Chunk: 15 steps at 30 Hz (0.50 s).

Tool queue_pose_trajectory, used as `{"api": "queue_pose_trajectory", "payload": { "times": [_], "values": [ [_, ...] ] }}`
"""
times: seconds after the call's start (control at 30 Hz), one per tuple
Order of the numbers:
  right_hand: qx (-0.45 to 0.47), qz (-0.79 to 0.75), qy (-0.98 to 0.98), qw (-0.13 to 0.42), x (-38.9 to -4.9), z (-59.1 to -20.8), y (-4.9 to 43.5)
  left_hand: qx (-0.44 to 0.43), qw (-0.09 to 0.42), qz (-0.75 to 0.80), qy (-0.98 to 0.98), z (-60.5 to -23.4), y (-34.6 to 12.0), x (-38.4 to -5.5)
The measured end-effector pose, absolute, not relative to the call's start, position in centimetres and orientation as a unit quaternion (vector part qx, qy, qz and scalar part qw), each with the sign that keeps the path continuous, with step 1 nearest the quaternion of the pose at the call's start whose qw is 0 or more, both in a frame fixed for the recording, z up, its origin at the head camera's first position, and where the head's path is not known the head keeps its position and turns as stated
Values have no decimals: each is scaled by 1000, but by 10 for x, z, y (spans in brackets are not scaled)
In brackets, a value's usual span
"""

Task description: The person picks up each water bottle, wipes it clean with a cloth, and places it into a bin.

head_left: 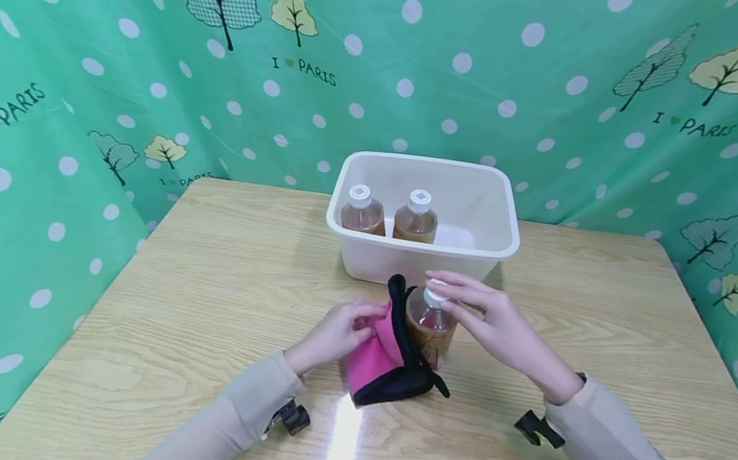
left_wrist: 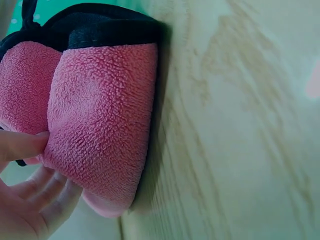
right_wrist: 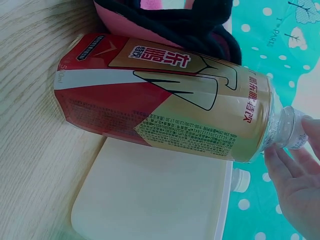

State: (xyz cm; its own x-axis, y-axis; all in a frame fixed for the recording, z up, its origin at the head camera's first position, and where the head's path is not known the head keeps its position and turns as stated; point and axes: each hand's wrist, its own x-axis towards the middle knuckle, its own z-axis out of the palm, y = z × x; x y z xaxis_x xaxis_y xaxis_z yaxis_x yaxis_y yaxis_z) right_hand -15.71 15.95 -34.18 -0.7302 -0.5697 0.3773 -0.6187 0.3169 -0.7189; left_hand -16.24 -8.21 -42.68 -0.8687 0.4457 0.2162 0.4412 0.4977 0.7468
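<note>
My left hand (head_left: 333,334) pinches a fluffy pink cloth with black edging (left_wrist: 102,105) between thumb and fingers. The cloth stands partly folded on the table, and a short black strap sticks out at its right side. Right beside it, a drink bottle (right_wrist: 175,95) stands upright, with a red and gold label and a white cap. From above, my right hand (head_left: 498,322) holds this bottle by the cap and neck, thumb on one side and fingers on the other. In the head view the cloth's black edge hides the bottle's left side.
Just behind the hands, a white plastic bin (head_left: 473,252) stands at the back of the wooden table (head_left: 215,302). Inside its left half are two capped bottles, a left one (head_left: 364,215) and a right one (head_left: 416,221). A green patterned curtain (head_left: 411,45) hangs behind.
</note>
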Motion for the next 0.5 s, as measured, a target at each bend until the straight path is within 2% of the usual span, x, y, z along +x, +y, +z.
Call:
{"api": "queue_pose_trajectory", "payload": {
  "times": [0.5],
  "values": [
    [361, 452, -815, 32, -157, -343, 159, 261, 8, 420, 869, -433, -81, -164]
  ]
}}
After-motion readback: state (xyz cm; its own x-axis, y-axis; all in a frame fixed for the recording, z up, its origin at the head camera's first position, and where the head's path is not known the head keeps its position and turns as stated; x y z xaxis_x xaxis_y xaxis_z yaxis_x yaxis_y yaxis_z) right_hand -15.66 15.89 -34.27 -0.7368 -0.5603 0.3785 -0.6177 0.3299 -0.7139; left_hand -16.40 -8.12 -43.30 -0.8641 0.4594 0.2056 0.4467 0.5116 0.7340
